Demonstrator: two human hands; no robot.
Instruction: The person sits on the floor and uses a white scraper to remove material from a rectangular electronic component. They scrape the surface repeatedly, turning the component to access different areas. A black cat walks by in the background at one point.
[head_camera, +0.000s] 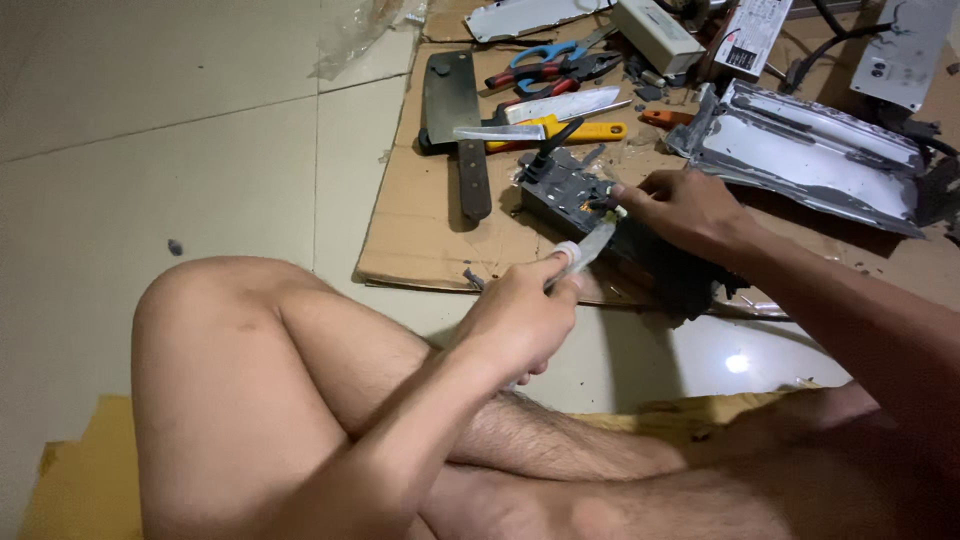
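My left hand (515, 320) is closed around the handle of a small knife (592, 245). Its pale blade points up and to the right, with the tip at the edge of a dark electronic block (565, 190). The block lies on a sheet of cardboard (420, 240) and has a black lever sticking up from its far end. My right hand (690, 212) rests on top of the block and grips it, fingertips close to the knife tip. The block's right part is hidden under this hand.
A cleaver (452, 100), blue scissors (545, 52), red pliers (545, 78) and a yellow-handled knife (580, 130) lie at the back of the cardboard. A bent metal casing (810, 150) sits on the right. My bare knee (230, 350) is raised at the left, over the tiled floor.
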